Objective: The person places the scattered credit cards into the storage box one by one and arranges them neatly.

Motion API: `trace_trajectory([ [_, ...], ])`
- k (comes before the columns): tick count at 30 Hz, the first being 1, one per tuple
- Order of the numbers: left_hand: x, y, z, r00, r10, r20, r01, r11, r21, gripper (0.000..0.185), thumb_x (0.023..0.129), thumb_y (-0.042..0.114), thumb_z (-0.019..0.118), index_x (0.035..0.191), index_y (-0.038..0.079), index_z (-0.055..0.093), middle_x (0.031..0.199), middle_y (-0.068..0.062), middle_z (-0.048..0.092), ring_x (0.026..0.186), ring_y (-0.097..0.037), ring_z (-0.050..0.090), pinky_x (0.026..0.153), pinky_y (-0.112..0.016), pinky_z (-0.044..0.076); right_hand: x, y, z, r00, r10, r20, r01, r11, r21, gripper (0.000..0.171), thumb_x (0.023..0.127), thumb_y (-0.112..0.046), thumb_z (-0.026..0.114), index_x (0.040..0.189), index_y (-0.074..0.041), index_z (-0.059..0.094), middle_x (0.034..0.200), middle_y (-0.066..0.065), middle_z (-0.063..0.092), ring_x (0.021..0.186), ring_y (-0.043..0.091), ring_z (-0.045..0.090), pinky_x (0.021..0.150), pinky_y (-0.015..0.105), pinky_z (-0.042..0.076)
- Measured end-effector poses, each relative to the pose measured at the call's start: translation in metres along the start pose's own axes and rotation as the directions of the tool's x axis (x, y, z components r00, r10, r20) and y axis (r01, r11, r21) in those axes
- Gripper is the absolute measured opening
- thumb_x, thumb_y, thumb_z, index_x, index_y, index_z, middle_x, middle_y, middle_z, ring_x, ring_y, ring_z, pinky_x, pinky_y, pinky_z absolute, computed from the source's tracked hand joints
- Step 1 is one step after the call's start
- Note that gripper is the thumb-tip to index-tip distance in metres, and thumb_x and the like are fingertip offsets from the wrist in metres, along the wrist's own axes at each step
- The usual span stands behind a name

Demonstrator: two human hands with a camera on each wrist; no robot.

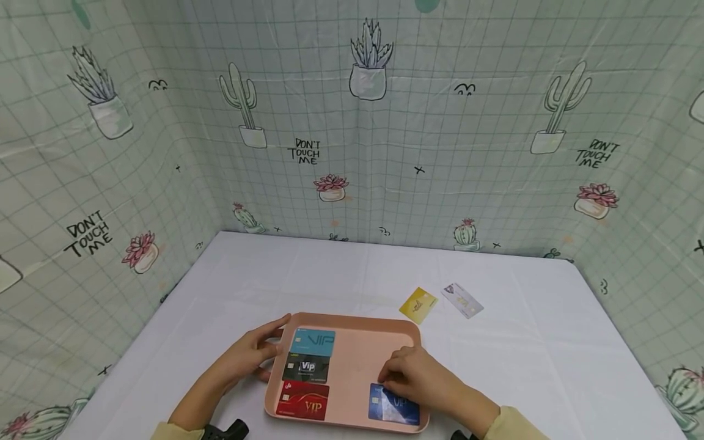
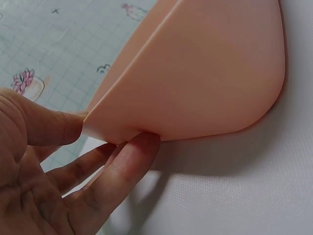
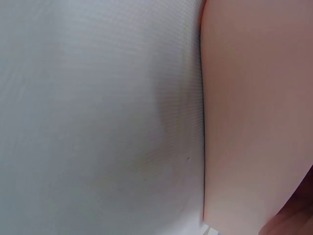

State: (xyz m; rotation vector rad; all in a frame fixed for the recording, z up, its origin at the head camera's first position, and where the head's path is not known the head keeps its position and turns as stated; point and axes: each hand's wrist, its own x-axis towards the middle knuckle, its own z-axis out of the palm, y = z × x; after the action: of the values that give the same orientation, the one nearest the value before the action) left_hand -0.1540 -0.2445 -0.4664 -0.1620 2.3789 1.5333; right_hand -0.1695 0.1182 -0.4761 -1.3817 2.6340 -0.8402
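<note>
Left hand (image 1: 250, 354) pinches tray (image 1: 357, 360) left rim, thumb above, fingers (image 2: 122, 166) beneath, steadying it; right hand (image 1: 418, 379), fingers curled together, presses blue card (image 1: 393, 406) flat, lower right of tray

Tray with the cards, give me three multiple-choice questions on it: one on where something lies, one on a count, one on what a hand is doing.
1. Where does the yellow card lie?
A. in the tray
B. on the table beyond the tray
C. in the left hand

2. How many cards lie in the tray?
A. two
B. four
C. six

3. What is the left hand doing?
A. gripping the tray's rim
B. lying flat on the table
C. lifting a card

Answers:
1 B, it lies on the white table past the far rim.
2 B, three on the left, a blue card on the right.
3 A, thumb above and fingers under the rim.
</note>
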Motion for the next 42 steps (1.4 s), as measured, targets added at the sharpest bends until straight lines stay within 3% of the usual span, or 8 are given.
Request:
trace_trajectory([
  [6,0.0,-0.001,0.0,1.0,0.005,0.003,-0.005,1.0,-0.006,0.067,0.094,0.003,0.064,0.157,0.016,0.046,0.146,-0.025,0.053,0.1,-0.024,0.062,0.059,-0.042,0.062,0.0,0.0,-0.008,0.992,0.12,-0.031,-0.114,0.982,0.153,0.007,0.095,-0.015,0.073,0.097,-0.018,0.079,0.091,-0.014,0.071,0.085,-0.004,0.057,0.075,0.021,0.053],
  [11,0.0,0.0,0.0,1.0,0.012,0.006,-0.012,1.0,-0.008,0.068,0.094,0.003,0.064,0.157,0.016,0.046,0.146,-0.025,0.053,0.099,-0.024,0.062,0.059,-0.042,0.062,-0.001,0.004,-0.02,0.967,0.242,-0.082,-0.227,0.961,0.16,0.009,0.094,-0.016,0.074,0.102,-0.017,0.079,0.096,-0.011,0.074,0.084,-0.003,0.057,0.077,0.024,0.054],
  [19,0.001,0.0,-0.001,1.0,0.011,0.012,-0.011,1.0,-0.009,0.067,0.095,0.004,0.064,0.158,0.016,0.045,0.146,-0.024,0.053,0.101,-0.024,0.063,0.059,-0.042,0.063,-0.006,0.027,-0.044,0.921,0.306,-0.241,-0.31,0.951,0.021,0.014,0.093,-0.011,0.075,0.104,-0.02,0.078,0.095,-0.016,0.07,0.088,0.004,0.06,0.079,0.034,0.056],
  [27,0.001,-0.001,-0.001,1.0,0.01,0.016,-0.01,1.0,0.004,0.068,0.094,0.004,0.064,0.158,0.017,0.045,0.147,-0.025,0.052,0.102,-0.024,0.063,0.06,-0.041,0.063,-0.018,0.064,-0.069,0.867,0.357,-0.348,-0.413,0.905,-0.102,0.013,0.092,-0.014,0.077,0.105,-0.013,0.079,0.094,-0.006,0.073,0.087,0.015,0.061,0.078,0.038,0.052],
  [30,0.0,0.0,-0.002,1.0,0.003,0.016,-0.003,1.0,0.008,0.068,0.094,0.003,0.064,0.158,0.017,0.045,0.147,-0.025,0.052,0.101,-0.024,0.062,0.06,-0.041,0.062,-0.022,0.076,-0.076,0.827,0.418,-0.375,-0.488,0.866,-0.109,0.016,0.092,-0.016,0.076,0.107,-0.009,0.078,0.096,0.001,0.073,0.089,0.021,0.064,0.077,0.043,0.055],
  [36,0.0,0.0,-0.002,1.0,-0.005,0.012,0.005,1.0,0.012,0.069,0.094,0.004,0.064,0.158,0.019,0.045,0.147,-0.024,0.052,0.101,-0.024,0.062,0.06,-0.041,0.063,-0.028,0.097,-0.081,0.704,0.606,-0.37,-0.672,0.738,-0.07,0.037,0.094,-0.025,0.072,0.118,0.002,0.071,0.108,0.021,0.07,0.095,0.037,0.067,0.083,0.054,0.055],
  [39,0.0,0.0,-0.001,1.0,-0.006,0.005,0.006,1.0,0.008,0.069,0.093,0.004,0.064,0.158,0.018,0.045,0.147,-0.024,0.052,0.101,-0.024,0.062,0.06,-0.041,0.063,-0.029,0.107,-0.08,0.667,0.671,-0.323,-0.721,0.691,-0.054,0.047,0.095,-0.029,0.069,0.124,0.008,0.065,0.114,0.028,0.066,0.1,0.043,0.065,0.086,0.057,0.053],
  [42,-0.001,0.001,0.001,1.0,-0.004,-0.001,0.004,1.0,0.004,0.069,0.093,0.003,0.065,0.157,0.017,0.046,0.146,-0.024,0.053,0.101,-0.024,0.062,0.06,-0.041,0.062,-0.029,0.115,-0.079,0.645,0.704,-0.298,-0.749,0.66,-0.061,0.053,0.095,-0.033,0.067,0.126,0.01,0.062,0.116,0.031,0.065,0.103,0.045,0.063,0.088,0.058,0.052],
])
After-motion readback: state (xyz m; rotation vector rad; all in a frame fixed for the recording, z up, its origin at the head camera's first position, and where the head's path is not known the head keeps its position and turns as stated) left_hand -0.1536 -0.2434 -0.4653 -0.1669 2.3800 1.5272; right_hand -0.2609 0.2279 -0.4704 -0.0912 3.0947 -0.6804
